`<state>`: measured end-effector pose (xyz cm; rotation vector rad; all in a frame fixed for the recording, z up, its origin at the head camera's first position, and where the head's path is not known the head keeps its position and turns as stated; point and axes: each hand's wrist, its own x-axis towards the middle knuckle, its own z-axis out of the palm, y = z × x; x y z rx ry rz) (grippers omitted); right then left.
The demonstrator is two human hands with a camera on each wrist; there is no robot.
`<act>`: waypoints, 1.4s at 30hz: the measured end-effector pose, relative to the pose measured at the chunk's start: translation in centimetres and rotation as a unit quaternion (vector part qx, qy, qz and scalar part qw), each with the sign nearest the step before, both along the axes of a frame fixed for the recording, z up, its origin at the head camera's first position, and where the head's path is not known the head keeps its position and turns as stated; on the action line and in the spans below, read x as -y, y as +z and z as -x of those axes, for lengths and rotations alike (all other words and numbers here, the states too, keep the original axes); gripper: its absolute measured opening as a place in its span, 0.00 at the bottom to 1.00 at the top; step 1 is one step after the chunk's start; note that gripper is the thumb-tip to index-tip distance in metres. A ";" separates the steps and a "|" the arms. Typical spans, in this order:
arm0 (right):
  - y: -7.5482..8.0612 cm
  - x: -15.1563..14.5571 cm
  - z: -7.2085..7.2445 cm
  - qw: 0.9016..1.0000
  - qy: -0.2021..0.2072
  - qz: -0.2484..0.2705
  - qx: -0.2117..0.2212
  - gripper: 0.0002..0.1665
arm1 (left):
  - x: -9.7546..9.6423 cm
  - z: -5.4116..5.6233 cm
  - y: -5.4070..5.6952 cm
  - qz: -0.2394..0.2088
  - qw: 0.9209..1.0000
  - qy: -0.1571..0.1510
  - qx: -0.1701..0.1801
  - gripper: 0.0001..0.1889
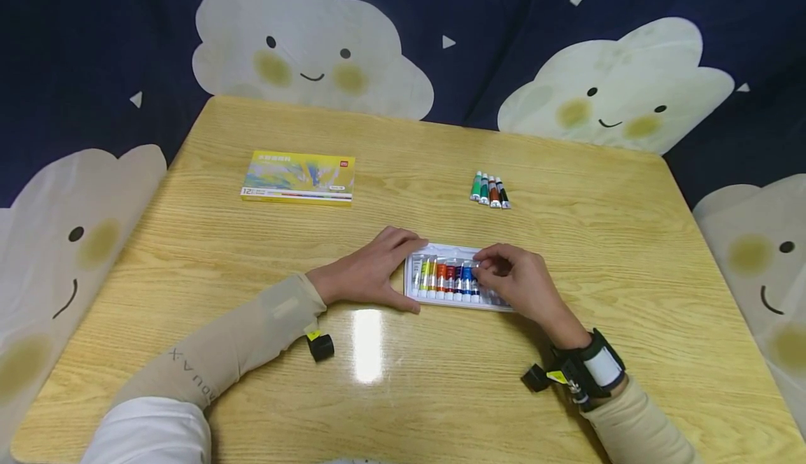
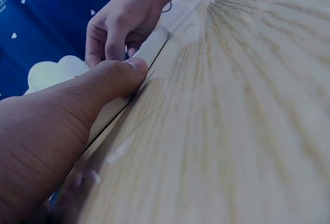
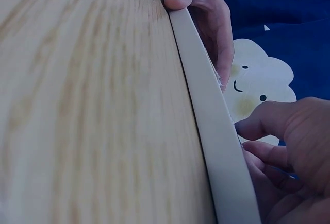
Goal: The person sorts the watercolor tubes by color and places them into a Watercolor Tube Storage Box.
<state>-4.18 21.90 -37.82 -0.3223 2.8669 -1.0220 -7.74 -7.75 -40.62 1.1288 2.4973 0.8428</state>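
Observation:
A white tray (image 1: 450, 250) holds a row of paint tubes (image 1: 441, 278) running from white through yellow, orange and red to blue. My left hand (image 1: 378, 271) grips the tray's left end, thumb along the front edge and fingers at the back edge. In the left wrist view the thumb (image 2: 121, 74) presses on the tray's front side. Over the tray's right part, my right hand (image 1: 519, 278) pinches a blue paint tube (image 1: 475, 283) between thumb and forefinger, covering part of the row. The right wrist view shows those fingertips just above the tray's side wall (image 3: 214, 126).
Several loose paint tubes (image 1: 490, 190), green, brown and black, lie side by side beyond the tray to the right. A yellow paint box (image 1: 298, 178) lies flat at the back left of the wooden table (image 1: 403, 394). A dark cloth with clouds (image 1: 315, 44) hangs behind.

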 end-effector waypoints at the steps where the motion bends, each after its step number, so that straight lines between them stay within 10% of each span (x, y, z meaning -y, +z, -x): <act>1: 0.0 0.0 0.0 1.000 0.000 0.000 -0.001 0.10 | 0.0 0.0 0.0 0.000 1.000 0.000 0.001 0.59; 42: 0.3 -1.7 1.4 0.997 -0.044 0.025 -0.066 0.08 | 0.1 -0.1 0.0 0.000 1.000 0.000 -0.004 0.60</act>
